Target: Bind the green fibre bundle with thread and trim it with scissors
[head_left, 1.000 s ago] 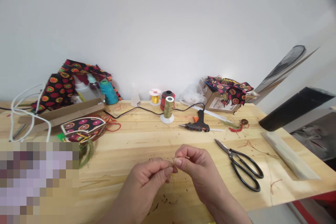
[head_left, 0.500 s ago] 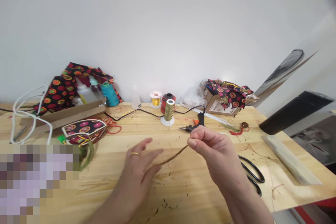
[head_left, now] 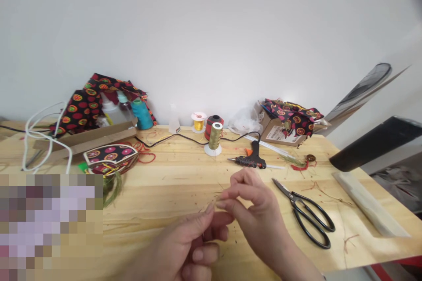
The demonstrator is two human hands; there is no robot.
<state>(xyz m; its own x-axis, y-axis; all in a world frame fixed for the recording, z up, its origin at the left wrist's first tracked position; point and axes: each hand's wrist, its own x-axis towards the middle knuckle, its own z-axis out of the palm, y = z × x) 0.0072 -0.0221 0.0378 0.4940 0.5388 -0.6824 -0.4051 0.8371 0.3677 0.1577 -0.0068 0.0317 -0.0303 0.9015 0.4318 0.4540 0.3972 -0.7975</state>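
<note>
– So where are the hands?

– Both low at the middle of the wooden table (head_left: 184, 171), near its front edge. The left hand (head_left: 194, 243) and right hand (head_left: 253, 210) meet fingertip to fingertip, pinched narrow on a thin bundle of fibres (head_left: 214, 198) held just above the boards.

– Any room around them?

– Bare wood to the left as far as the patterned pouch (head_left: 110, 158). On the right, black scissors (head_left: 306, 215) lie near the right hand, not touching, blades pointing toward the glue gun (head_left: 250, 160). Behind the hands, well apart, stands a gold thread spool (head_left: 214, 138).

– And the edges?

– The right edge slants past the scissors; a pale strip (head_left: 369, 204) lies along it.
</note>
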